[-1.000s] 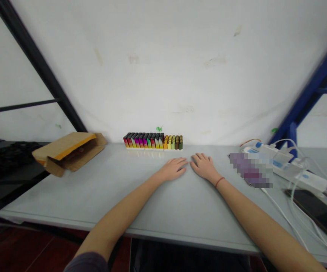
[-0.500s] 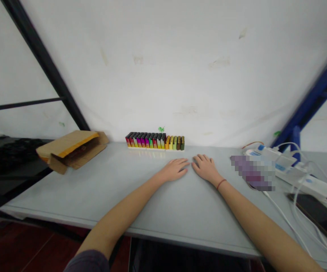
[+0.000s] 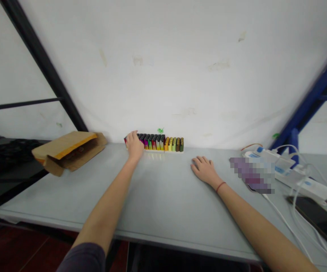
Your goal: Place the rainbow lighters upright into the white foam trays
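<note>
A white base point(image 3: 174, 152) seems to keep the lighters point(image 3: 153, 144) upright in tight rows near the wall point(image 3: 163, 83), where the left hand point(image 3: 134, 144) curls over their left end, its grip too hidden to tell, while the right hand point(image 3: 205, 170), fingers loosely spread, rests empty on the counter point(image 3: 163, 206).

Probably a workshop: grey bench point(image 3: 166, 211), scuffed wall point(image 3: 163, 87), blue post point(image 3: 310, 98).
</note>
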Action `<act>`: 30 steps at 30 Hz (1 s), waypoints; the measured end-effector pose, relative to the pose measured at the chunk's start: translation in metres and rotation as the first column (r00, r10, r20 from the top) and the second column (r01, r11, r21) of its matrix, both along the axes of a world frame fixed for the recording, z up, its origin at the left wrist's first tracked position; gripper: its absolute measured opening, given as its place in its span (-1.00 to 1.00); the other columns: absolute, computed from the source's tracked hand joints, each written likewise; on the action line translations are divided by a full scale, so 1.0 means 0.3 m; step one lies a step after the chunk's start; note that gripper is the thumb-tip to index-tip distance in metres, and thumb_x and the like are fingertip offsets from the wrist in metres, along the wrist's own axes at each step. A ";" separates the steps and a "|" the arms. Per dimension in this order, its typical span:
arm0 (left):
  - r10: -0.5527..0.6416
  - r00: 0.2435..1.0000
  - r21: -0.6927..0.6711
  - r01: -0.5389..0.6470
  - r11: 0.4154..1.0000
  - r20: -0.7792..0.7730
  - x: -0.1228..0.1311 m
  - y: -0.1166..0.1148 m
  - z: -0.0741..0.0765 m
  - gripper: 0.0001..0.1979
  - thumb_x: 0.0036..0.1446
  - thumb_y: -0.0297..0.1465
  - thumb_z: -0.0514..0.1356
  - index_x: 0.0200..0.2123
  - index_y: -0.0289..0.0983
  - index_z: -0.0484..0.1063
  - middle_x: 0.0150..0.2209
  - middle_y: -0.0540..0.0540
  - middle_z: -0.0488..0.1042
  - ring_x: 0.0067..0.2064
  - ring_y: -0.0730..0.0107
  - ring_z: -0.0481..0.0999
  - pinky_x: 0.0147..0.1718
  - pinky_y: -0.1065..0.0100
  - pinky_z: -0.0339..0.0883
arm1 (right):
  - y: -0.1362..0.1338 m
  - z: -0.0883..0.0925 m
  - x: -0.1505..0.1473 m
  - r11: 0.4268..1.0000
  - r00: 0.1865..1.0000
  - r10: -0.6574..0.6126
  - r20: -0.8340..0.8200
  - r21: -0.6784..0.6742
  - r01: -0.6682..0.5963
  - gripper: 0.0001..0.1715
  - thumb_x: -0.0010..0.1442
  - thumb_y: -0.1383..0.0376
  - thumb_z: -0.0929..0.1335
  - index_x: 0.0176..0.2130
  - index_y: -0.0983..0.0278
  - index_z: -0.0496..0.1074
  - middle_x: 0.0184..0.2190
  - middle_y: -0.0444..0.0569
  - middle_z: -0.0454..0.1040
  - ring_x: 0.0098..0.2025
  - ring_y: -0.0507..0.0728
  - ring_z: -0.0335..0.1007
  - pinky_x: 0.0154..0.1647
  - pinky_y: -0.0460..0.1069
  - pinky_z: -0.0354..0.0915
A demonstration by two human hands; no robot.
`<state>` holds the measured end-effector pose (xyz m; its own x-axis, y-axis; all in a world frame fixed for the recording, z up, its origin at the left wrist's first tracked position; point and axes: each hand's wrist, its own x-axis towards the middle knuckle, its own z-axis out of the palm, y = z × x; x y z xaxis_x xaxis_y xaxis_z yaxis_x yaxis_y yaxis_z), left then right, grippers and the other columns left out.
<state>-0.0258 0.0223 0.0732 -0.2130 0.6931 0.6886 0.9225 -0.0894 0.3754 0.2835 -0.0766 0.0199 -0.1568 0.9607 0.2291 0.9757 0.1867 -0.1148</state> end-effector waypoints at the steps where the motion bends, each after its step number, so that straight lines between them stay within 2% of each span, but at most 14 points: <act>1: 0.059 0.998 -0.072 -0.060 0.996 -0.019 -0.050 0.012 0.000 -0.51 0.08 -0.61 0.00 0.13 -0.44 0.21 0.20 -0.37 0.17 0.24 -0.01 0.10 0.15 0.03 0.05 | 0.000 0.000 0.000 1.000 1.000 0.001 -0.001 -0.002 -0.001 -0.54 0.30 0.12 0.10 0.06 0.23 0.32 0.14 0.10 0.28 0.17 0.27 0.07 0.11 0.22 0.00; 3: 0.030 0.992 -0.240 -0.060 0.969 -0.125 -0.130 0.022 -0.011 -0.52 0.12 -0.59 -0.02 0.14 -0.40 0.20 0.27 -0.35 0.05 0.29 -0.07 -0.01 0.14 -0.08 0.01 | 0.001 0.000 0.000 1.000 1.000 0.001 -0.003 0.000 -0.001 -0.53 0.30 0.12 0.10 0.06 0.23 0.32 0.14 0.10 0.28 0.17 0.27 0.07 0.10 0.22 0.00; 4: -0.003 0.984 -0.292 -0.051 0.955 -0.179 -0.157 0.021 -0.018 -0.52 0.15 -0.59 -0.05 0.16 -0.37 0.18 0.28 -0.31 0.07 0.30 -0.06 -0.03 0.15 -0.14 -0.04 | 0.001 0.000 0.000 1.000 1.000 0.002 -0.004 0.001 -0.002 -0.53 0.30 0.12 0.10 0.06 0.23 0.32 0.14 0.10 0.28 0.17 0.27 0.07 0.10 0.22 0.00; 7: -0.036 0.946 -0.292 -0.064 0.954 -0.323 -0.185 0.012 -0.027 -0.55 0.21 -0.58 -0.12 0.15 -0.34 0.19 0.22 -0.29 0.18 0.30 0.02 -0.02 0.18 -0.19 -0.21 | 0.002 -0.002 0.000 1.000 1.000 -0.001 0.000 0.000 0.001 -0.54 0.30 0.12 0.10 0.06 0.22 0.32 0.14 0.11 0.28 0.17 0.28 0.06 0.11 0.22 -0.02; 9: -0.015 0.924 -0.267 -0.095 0.959 -0.381 -0.173 0.006 -0.021 -0.59 0.23 -0.58 -0.15 0.11 -0.38 0.23 0.15 -0.34 0.26 0.25 0.03 0.09 0.19 -0.15 -0.25 | 0.001 -0.002 0.000 1.000 1.000 -0.003 -0.001 0.005 0.003 -0.54 0.30 0.13 0.11 0.05 0.22 0.32 0.14 0.11 0.28 0.16 0.27 0.07 0.11 0.22 -0.02; 11: 0.006 0.913 -0.269 -0.127 0.955 -0.407 -0.153 -0.001 -0.010 -0.61 0.25 -0.57 -0.16 0.06 -0.43 0.28 0.07 -0.40 0.31 0.16 0.00 0.23 0.17 -0.10 -0.20 | -0.001 0.000 0.000 1.000 1.000 0.001 -0.004 0.009 -0.001 -0.54 0.30 0.13 0.11 0.05 0.22 0.32 0.14 0.11 0.28 0.15 0.26 0.08 0.11 0.21 -0.02; 13: 0.032 0.909 -0.277 -0.160 0.948 -0.416 -0.136 -0.012 -0.001 -0.65 0.25 -0.53 -0.13 0.01 -0.46 0.31 0.00 -0.43 0.33 0.07 -0.05 0.29 0.11 -0.05 -0.04 | -0.003 0.001 0.000 1.000 1.000 0.005 -0.009 0.010 -0.005 -0.54 0.30 0.12 0.10 0.05 0.23 0.32 0.12 0.11 0.29 0.15 0.26 0.08 0.10 0.20 -0.01; 16: 0.075 0.899 -0.258 -0.203 0.945 -0.432 -0.135 -0.034 0.007 -0.70 0.23 -0.46 -0.05 -0.04 -0.46 0.34 -0.04 -0.43 0.32 0.03 -0.12 0.27 -0.04 0.04 0.14 | -0.004 0.003 0.000 1.000 1.000 0.008 -0.015 0.009 -0.008 -0.53 0.30 0.12 0.10 0.05 0.24 0.32 0.12 0.11 0.30 0.15 0.26 0.08 0.09 0.20 0.00; 19: 0.064 0.903 -0.252 -0.186 0.950 -0.424 -0.169 -0.047 0.011 -0.70 0.20 -0.39 0.03 -0.03 -0.37 0.34 -0.04 -0.36 0.31 0.04 -0.11 0.25 -0.05 0.06 0.16 | -0.005 0.003 -0.001 1.000 1.000 0.004 -0.018 0.006 -0.004 -0.53 0.30 0.12 0.10 0.06 0.24 0.32 0.13 0.10 0.29 0.16 0.26 0.07 0.11 0.21 -0.02; 22: 0.081 0.960 -0.235 -0.147 0.961 -0.268 -0.223 -0.037 0.002 -0.52 0.13 -0.24 0.17 0.09 -0.29 0.25 0.04 -0.30 0.26 0.10 -0.10 0.22 0.01 0.04 0.15 | -0.005 0.004 -0.001 1.000 1.000 0.000 -0.017 0.007 0.001 -0.53 0.30 0.12 0.10 0.06 0.24 0.32 0.13 0.10 0.29 0.16 0.27 0.07 0.11 0.22 -0.03; 24: 0.140 0.989 -0.225 -0.147 0.963 -0.048 -0.254 -0.021 -0.017 -0.24 0.04 -0.16 0.27 0.20 -0.35 0.07 0.12 -0.35 0.17 0.16 -0.13 0.16 0.09 0.04 0.10 | -0.005 0.004 -0.001 1.000 1.000 0.003 -0.013 0.009 -0.003 -0.53 0.30 0.12 0.10 0.06 0.24 0.32 0.13 0.10 0.29 0.15 0.26 0.08 0.11 0.22 -0.01; 26: 0.094 0.980 -0.297 -0.037 0.954 0.178 -0.277 -0.005 -0.046 -0.09 0.00 -0.19 0.32 0.24 -0.47 -0.10 0.15 -0.38 0.16 0.19 -0.10 0.15 0.12 0.08 0.09 | -0.006 0.004 -0.001 1.000 1.000 0.003 -0.011 0.012 -0.003 -0.53 0.30 0.12 0.10 0.06 0.24 0.32 0.12 0.10 0.29 0.15 0.26 0.09 0.11 0.21 -0.01; 28: -0.024 0.951 -0.345 0.136 0.929 0.310 -0.294 0.009 -0.077 -0.13 0.04 -0.29 0.31 0.22 -0.51 -0.15 0.10 -0.32 0.25 0.12 0.05 0.28 0.09 0.19 0.18 | -0.006 0.003 -0.002 1.000 1.000 -0.002 -0.010 0.014 0.002 -0.53 0.30 0.13 0.10 0.06 0.23 0.31 0.13 0.10 0.29 0.15 0.26 0.08 0.11 0.22 -0.02; 30: -0.137 0.933 -0.338 0.253 0.907 0.332 -0.310 0.024 -0.103 -0.21 0.07 -0.38 0.28 0.20 -0.49 -0.14 0.08 -0.25 0.30 0.05 0.20 0.37 0.03 0.28 0.25 | -0.005 0.002 -0.002 1.000 1.000 -0.006 -0.008 0.012 0.006 -0.53 0.30 0.12 0.10 0.07 0.23 0.31 0.14 0.10 0.28 0.16 0.26 0.07 0.12 0.22 -0.03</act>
